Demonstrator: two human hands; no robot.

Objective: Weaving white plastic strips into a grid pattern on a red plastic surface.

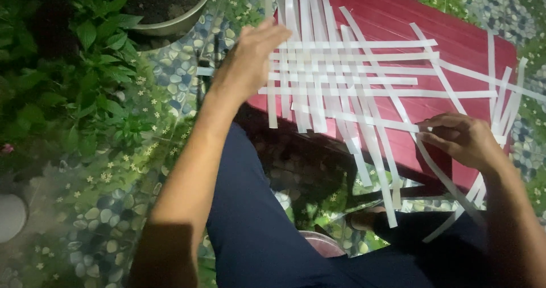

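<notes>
Your left hand (250,60) lies flat, fingers spread, on the woven white paper strips (347,77) atop the red table (455,32); your right hand (463,140) pinches 1 strip's end (light, floppy, tear-prone—grip near ends).

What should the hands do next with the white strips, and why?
Probably the right hand should slide the strip it pinches up toward the woven rows. It lies slanted and apart below the rows, while those above sit close and level. The left hand rests flat on the weave's left edge on the red table, steadying it.
</notes>
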